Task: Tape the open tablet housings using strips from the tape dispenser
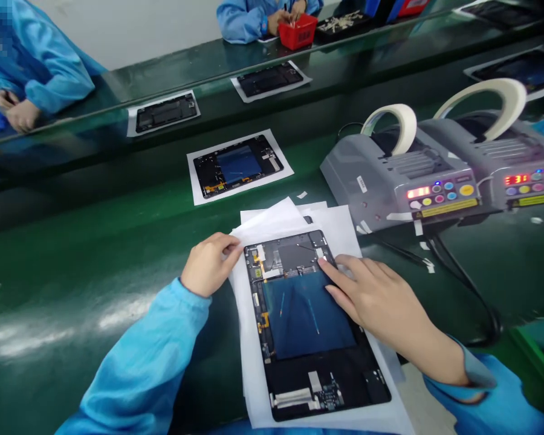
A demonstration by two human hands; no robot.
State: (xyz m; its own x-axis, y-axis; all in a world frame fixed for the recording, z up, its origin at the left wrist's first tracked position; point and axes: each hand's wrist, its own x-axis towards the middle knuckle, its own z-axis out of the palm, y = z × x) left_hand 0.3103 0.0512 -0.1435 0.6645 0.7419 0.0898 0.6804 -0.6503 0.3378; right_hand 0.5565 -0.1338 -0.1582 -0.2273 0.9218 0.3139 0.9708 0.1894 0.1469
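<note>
An opened tablet (pixel 312 314) with a blue battery area, orange flex cables and bare circuit parts lies on white paper sheets (pixel 254 386) before me. My left hand (pixel 211 263) is at its upper left corner, thumb and forefinger pinched at the edge of a white paper sheet (pixel 272 220). My right hand (pixel 372 290) rests over the tablet's right side, index fingertip touching a small white piece of tape (pixel 320 254) near the upper right. The fingers of that hand are stretched and hold nothing. Part of another dark device shows under the papers.
Two grey tape dispensers (pixel 403 175) with lit red displays stand at the right, tape scraps around them. Another open tablet (pixel 238 166) lies on paper ahead. More tablets (pixel 167 113) sit on the raised line behind. Co-workers in blue sleeves (pixel 242 21) work across, near a red bin (pixel 298 31).
</note>
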